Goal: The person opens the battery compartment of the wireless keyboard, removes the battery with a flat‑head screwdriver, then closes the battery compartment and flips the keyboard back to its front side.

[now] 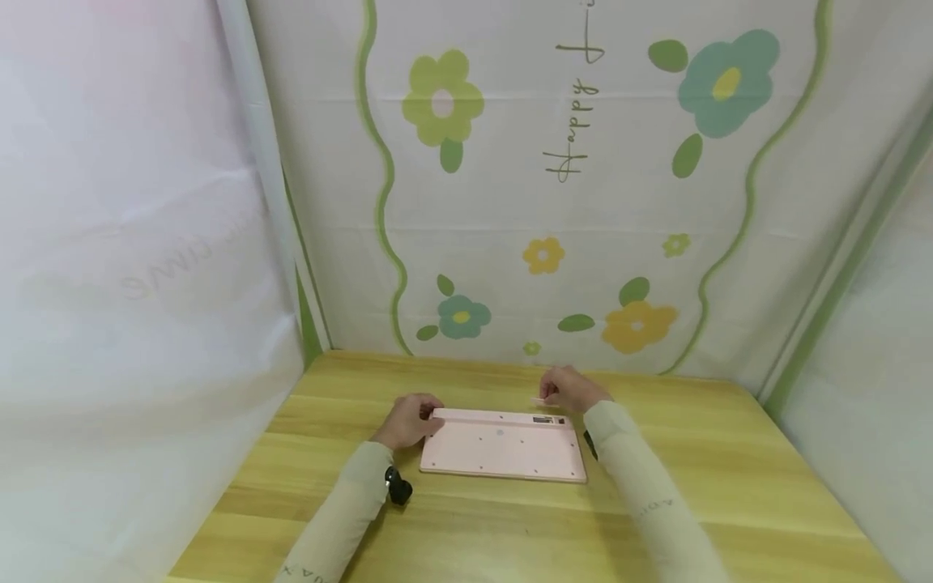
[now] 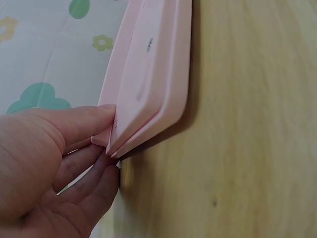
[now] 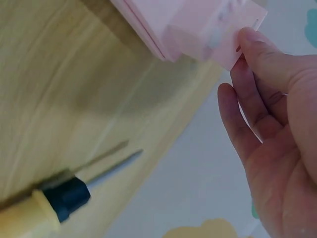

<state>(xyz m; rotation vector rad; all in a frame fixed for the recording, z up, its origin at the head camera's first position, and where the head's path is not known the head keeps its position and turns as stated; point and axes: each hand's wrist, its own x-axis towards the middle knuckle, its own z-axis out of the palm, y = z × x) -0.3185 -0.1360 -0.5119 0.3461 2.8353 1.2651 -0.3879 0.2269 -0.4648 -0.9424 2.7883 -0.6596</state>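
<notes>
A pink keyboard (image 1: 503, 449) lies face down on the table, its underside dotted with small screw holes. Near its far right corner a battery slot (image 1: 548, 420) is uncovered. My left hand (image 1: 408, 421) pinches the far left corner, thumb (image 2: 84, 121) on the underside and fingers beneath the edge. Just beyond the far right corner, my right hand (image 1: 572, 391) pinches a small flat pink cover (image 3: 230, 47) between thumb and fingers. In the right wrist view the cover overlaps the keyboard's corner (image 3: 153, 29); whether they touch I cannot tell.
A screwdriver (image 3: 64, 198) with a yellow and black handle rests on the wooden table (image 1: 503, 534), seen in the right wrist view. White flower-print cloth (image 1: 503, 186) hangs along the table's far edge, with pale curtains (image 1: 146, 243) at both sides.
</notes>
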